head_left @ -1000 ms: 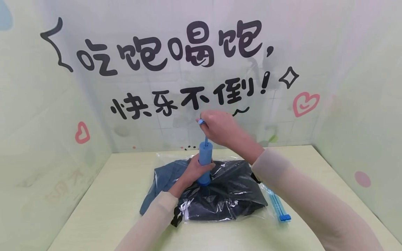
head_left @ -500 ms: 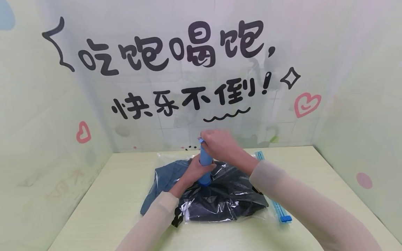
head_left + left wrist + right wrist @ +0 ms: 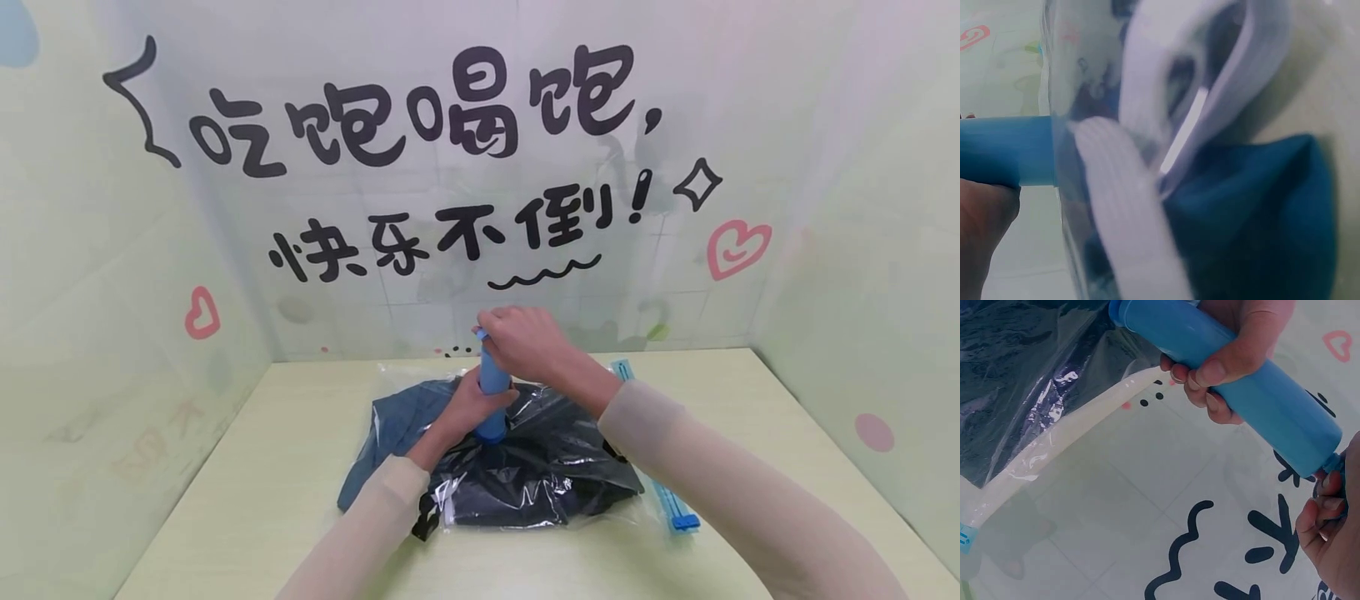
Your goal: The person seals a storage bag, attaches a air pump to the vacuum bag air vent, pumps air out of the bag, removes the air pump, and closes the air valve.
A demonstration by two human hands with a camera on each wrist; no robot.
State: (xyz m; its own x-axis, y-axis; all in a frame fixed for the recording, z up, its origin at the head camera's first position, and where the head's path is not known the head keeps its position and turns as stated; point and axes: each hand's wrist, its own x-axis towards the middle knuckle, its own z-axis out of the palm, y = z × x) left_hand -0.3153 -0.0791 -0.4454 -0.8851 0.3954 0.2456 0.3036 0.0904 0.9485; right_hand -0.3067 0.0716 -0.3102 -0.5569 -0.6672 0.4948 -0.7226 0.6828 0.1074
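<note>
A blue hand pump [image 3: 495, 379] stands upright on a clear plastic bag [image 3: 543, 487] holding dark and blue folded clothing. My left hand [image 3: 476, 398] wraps round the pump's barrel, steadying it near the middle. On top, my right hand [image 3: 525, 337] grips the pump handle, which sits down close to the barrel. In the right wrist view the pump [image 3: 1241, 387] has the left hand [image 3: 1235, 353] curled round it, and the right hand [image 3: 1335, 519] holds the handle end. The left wrist view shows blue cloth [image 3: 1254, 212] and white straps inside the bag, close up.
The bag lies on a pale wooden table [image 3: 247, 467]. Along its right side runs a blue zip strip with a slider [image 3: 685, 522]. A black buckle [image 3: 425, 517] shows by the left sleeve. Walls with printed lettering enclose the table.
My right hand has pushed the pump handle down; the rod visible a second ago is now out of sight. My left hand keeps its hold on the barrel.
</note>
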